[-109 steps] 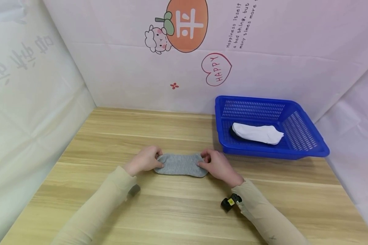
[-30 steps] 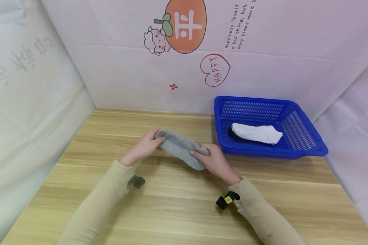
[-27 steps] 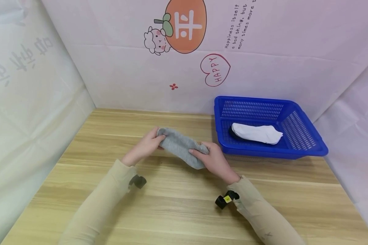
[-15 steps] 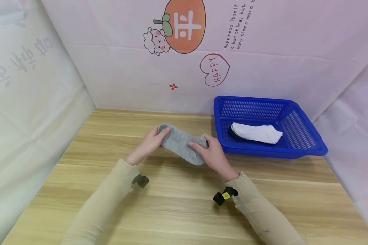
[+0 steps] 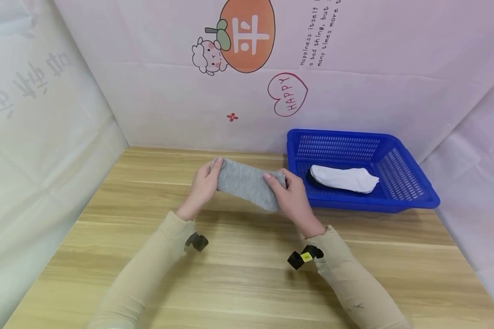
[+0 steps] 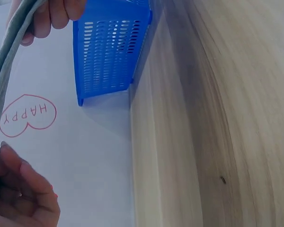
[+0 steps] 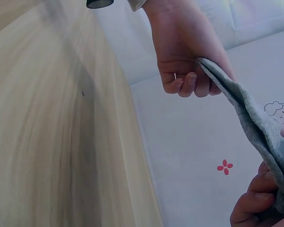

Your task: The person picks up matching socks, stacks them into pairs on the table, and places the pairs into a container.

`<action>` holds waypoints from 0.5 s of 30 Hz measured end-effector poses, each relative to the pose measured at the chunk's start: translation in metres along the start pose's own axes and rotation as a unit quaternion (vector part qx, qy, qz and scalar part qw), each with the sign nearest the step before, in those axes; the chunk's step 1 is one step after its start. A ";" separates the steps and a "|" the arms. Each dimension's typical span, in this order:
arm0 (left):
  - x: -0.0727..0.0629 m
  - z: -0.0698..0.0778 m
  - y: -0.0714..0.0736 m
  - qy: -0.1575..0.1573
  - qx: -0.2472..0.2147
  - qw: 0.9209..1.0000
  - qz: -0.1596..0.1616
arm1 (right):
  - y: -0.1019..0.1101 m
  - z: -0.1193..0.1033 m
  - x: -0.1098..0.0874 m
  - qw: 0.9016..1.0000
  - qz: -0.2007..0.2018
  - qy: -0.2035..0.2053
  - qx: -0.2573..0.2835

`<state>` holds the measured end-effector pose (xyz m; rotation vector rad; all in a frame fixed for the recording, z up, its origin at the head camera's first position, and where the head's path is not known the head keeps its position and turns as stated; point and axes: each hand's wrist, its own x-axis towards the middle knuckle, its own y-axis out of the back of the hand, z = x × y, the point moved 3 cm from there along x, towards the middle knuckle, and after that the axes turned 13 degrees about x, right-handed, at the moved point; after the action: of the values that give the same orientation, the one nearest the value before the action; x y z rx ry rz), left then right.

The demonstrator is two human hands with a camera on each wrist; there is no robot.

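A grey sock (image 5: 247,183) is stretched between both hands, raised above the wooden table. My left hand (image 5: 204,183) pinches its left end, thumb on the near face and fingers behind. At the other end, my right hand (image 5: 291,194) grips it the same way, close to the basket's left side. Seen edge-on in the right wrist view, the sock (image 7: 248,116) shows folded layers along its lower edge. The left wrist view catches only a strip of the sock (image 6: 4,61) at its left border.
A blue perforated basket (image 5: 362,203) stands at the back right of the table (image 5: 238,283). Inside it a white sock (image 5: 345,179) lies over a dark one (image 5: 316,179). A printed white sheet (image 5: 168,105) hangs behind, with more white sheeting at both sides.
The sock lay flat on the table at first; both hands have lifted it. Over the last second it has risen further, moved slightly right and turned its broad face towards the head camera.
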<state>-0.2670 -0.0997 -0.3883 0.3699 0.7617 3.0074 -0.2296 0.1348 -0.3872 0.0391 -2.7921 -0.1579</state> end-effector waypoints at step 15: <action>0.001 0.016 0.004 -0.043 -0.040 0.994 0.095 | 0.025 -0.024 0.011 0.998 0.043 0.032 -0.017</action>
<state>-0.2647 -0.0959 -0.3727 0.5981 0.6303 3.1603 -0.2319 0.1566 -0.3584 -0.0832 -2.7205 -0.1804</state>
